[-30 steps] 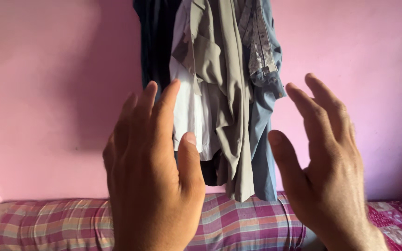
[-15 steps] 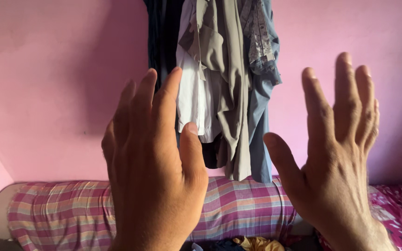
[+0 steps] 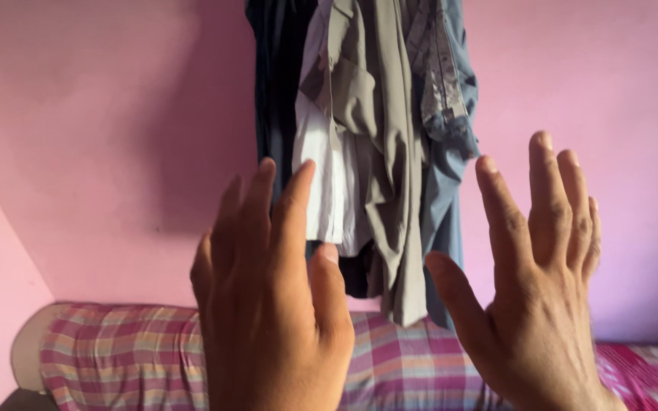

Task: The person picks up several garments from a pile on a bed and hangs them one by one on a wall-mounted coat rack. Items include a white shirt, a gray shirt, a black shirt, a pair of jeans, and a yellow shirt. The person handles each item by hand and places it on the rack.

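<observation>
My left hand (image 3: 272, 304) is raised in front of me, back toward the camera, fingers straight and close together, holding nothing. My right hand (image 3: 531, 281) is up beside it, fingers spread, also empty. Between and beyond them hangs a bunch of clothes (image 3: 371, 152) on the pink wall: a dark navy garment at the left, a white one, a grey-olive shirt in the middle and a blue one at the right. Both hands are in front of the clothes; I cannot tell whether they touch them.
A plaid bolster or rolled mattress (image 3: 108, 354) in pink, grey and white checks lies along the foot of the pink wall (image 3: 108, 137). A magenta patterned cloth (image 3: 645, 369) shows at the lower right.
The view has tilted down, so the clothes and both hands sit lower in frame and more of the plaid bolster shows. My right hand's fingers have straightened upward.
</observation>
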